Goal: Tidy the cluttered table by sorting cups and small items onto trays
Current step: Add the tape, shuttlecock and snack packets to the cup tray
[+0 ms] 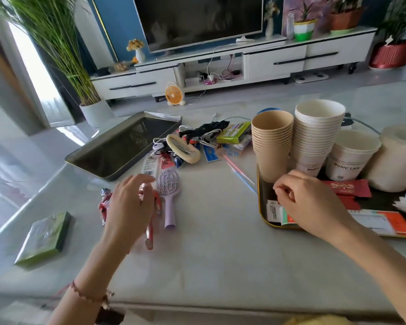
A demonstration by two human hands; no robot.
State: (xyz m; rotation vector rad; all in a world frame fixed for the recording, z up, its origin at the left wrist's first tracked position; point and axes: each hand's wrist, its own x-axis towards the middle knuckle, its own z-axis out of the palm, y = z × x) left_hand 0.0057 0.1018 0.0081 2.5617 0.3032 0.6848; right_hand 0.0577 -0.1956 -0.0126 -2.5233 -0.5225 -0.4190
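With my left hand (pixel 129 202) spread open over the red toy figure (pixel 150 221), holding nothing, a careless grab could knock the lilac hairbrush (pixel 168 195) just beside it; my right hand (pixel 307 202) is curled, contents unclear.

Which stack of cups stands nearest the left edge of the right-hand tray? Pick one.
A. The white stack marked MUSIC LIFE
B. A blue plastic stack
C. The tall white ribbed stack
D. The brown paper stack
D: the brown paper stack stands at the left rim of the right-hand tray, with the tall white ribbed stack to its right and the MUSIC LIFE cups farther right still.
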